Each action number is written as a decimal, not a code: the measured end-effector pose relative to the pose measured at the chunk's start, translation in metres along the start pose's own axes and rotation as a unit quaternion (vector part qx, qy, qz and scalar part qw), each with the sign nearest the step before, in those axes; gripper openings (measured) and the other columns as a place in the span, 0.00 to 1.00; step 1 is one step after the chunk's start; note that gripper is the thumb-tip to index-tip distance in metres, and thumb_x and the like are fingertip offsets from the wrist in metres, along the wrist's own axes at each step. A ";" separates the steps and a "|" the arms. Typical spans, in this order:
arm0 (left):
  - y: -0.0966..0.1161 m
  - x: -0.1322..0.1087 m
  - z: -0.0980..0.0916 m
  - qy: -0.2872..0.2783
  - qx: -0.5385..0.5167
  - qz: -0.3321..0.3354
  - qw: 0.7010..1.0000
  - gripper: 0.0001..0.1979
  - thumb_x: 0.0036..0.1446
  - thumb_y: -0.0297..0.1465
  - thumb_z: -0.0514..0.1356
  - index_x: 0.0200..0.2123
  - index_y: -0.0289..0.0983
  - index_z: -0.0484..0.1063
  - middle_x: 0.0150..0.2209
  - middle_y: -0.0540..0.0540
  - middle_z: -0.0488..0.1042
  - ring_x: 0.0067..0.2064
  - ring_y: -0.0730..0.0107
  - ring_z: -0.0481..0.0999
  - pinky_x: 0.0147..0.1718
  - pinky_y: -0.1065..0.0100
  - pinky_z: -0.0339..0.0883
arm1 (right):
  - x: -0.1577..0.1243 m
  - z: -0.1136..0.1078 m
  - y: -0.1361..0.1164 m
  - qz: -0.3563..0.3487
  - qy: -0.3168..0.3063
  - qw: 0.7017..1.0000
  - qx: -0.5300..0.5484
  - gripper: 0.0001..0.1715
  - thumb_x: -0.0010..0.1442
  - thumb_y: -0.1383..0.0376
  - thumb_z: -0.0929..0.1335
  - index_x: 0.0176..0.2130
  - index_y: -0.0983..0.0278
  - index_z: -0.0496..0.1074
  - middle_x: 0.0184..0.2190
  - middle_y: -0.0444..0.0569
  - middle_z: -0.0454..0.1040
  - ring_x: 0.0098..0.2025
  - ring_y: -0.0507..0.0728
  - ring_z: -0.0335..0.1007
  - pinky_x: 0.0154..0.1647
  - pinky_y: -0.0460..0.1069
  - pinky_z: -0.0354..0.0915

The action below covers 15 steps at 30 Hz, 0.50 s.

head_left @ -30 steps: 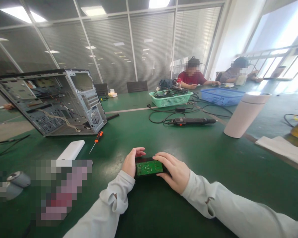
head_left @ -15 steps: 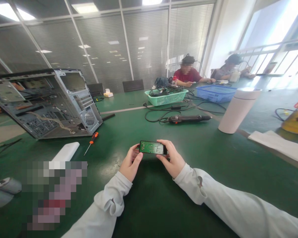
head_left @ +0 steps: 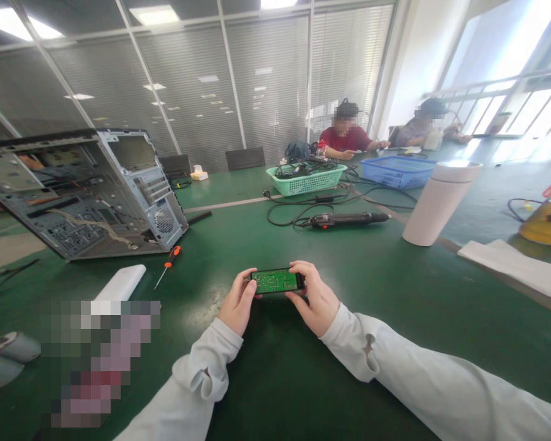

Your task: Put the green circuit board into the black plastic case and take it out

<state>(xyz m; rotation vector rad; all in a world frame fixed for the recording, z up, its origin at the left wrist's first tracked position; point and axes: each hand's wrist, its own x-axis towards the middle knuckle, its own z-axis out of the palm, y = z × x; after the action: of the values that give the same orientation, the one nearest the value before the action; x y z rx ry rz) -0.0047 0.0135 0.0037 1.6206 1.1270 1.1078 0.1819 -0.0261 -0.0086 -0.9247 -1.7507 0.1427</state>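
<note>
A small green circuit board in a black frame (head_left: 276,281) is held flat just above the green table (head_left: 395,294), its green face up. My left hand (head_left: 237,303) grips its left end with fingers curled. My right hand (head_left: 314,296) pinches its right end, thumb below and fingers over the top edge. Both sleeves are pale grey.
An open computer case (head_left: 87,190) lies tilted at the left, with an orange-handled screwdriver (head_left: 168,264) and a white block (head_left: 122,283) near it. A black electric screwdriver (head_left: 344,218) with cables, a green basket (head_left: 306,179), a blue basket (head_left: 397,171) and a white cylinder (head_left: 436,203) stand beyond. Two people sit far back.
Both hands lifted the board off the table and moved it away from me, then lowered and tilted it slightly so its green face shows more.
</note>
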 end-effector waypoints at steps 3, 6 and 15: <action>0.000 -0.001 0.000 0.002 0.017 -0.003 1.000 0.26 0.55 0.48 0.51 0.48 0.34 0.65 0.38 0.43 0.74 0.32 0.65 0.75 0.40 0.59 0.71 | 0.001 -0.001 -0.001 0.019 -0.015 1.000 0.005 0.14 0.61 0.67 0.60 0.47 0.65 0.58 0.50 0.54 0.57 0.48 0.57 0.60 0.40 0.48 0.66; 0.003 -0.002 0.000 -0.001 0.022 -0.005 1.000 0.26 0.55 0.48 0.50 0.47 0.34 0.66 0.39 0.43 0.75 0.32 0.64 0.75 0.40 0.59 0.71 | 0.000 -0.001 0.002 0.075 -0.025 0.997 0.021 0.14 0.61 0.63 0.61 0.47 0.66 0.60 0.47 0.53 0.60 0.41 0.54 0.62 0.33 0.46 0.63; 0.004 -0.002 -0.001 -0.044 0.086 0.016 0.995 0.26 0.50 0.44 0.56 0.47 0.32 0.68 0.32 0.44 0.75 0.33 0.62 0.75 0.39 0.59 0.69 | 0.013 -0.004 0.011 0.404 -0.049 0.888 0.214 0.27 0.50 0.46 0.64 0.38 0.65 0.60 0.24 0.42 0.58 0.23 0.48 0.53 0.20 0.41 0.52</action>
<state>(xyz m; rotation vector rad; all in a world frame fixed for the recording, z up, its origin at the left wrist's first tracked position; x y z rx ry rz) -0.0055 0.0106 0.0071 1.8087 1.1682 0.9726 0.1896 -0.0116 -0.0033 -1.2647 -1.2334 1.0873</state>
